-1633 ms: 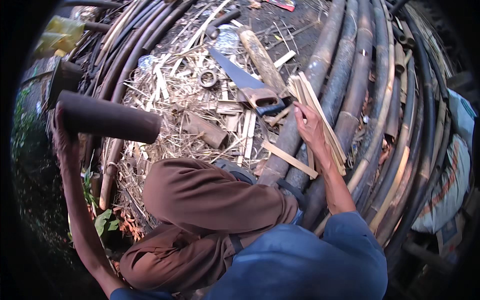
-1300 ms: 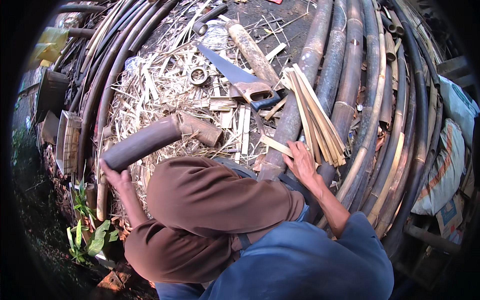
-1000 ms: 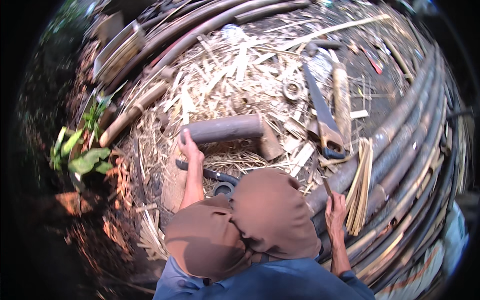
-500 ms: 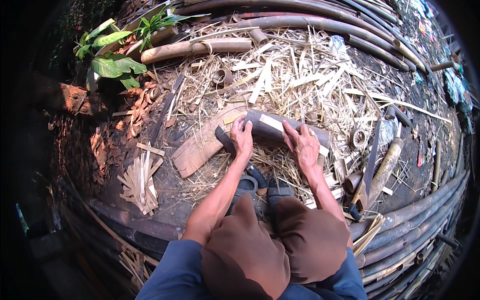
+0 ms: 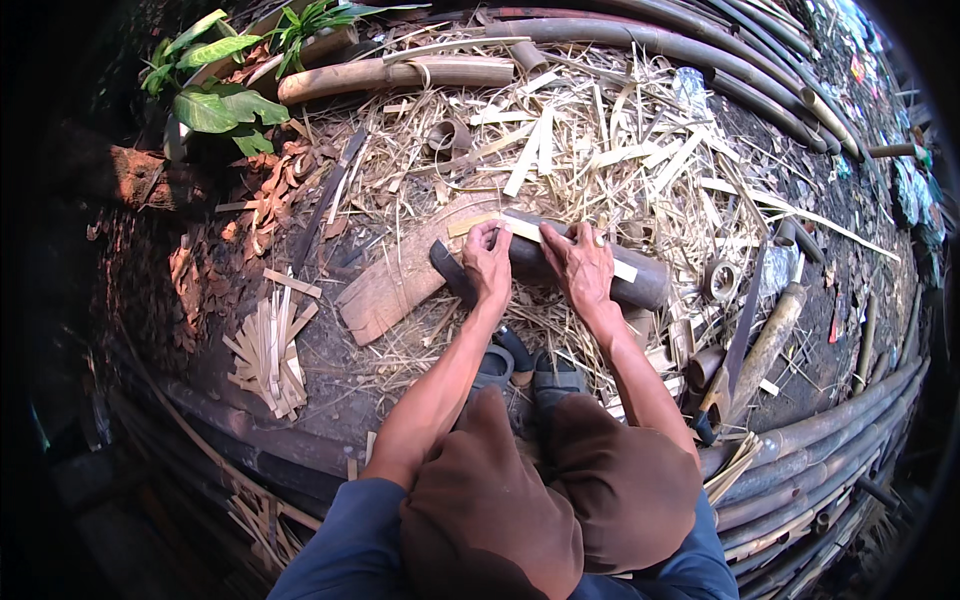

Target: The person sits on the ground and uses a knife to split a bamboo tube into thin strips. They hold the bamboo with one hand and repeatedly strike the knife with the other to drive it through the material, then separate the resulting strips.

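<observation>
Pale strip (image 5: 525,230) laid along dk bamboo tube (image 5: 640,282)

Nearest: brn-trousered knees (image 5: 490,490), then sandals (image 5: 557,384), dk knife (image 5: 452,272) by L forearm. L hand (image 5: 488,262) pinches strip betw. thumb & fingertips nr tube's L end. R hand (image 5: 583,265): fingers bent, bunched over strip mid-tube; can't tell if pinching. Farther: shavings (image 5: 585,150), then poles (image 5: 640,38) at back.

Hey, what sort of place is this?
Probably an outdoor bamboo-working spot: long bamboo poles lie along the edges, pale strips and shavings litter the ground, and a handsaw is at the right.
</observation>
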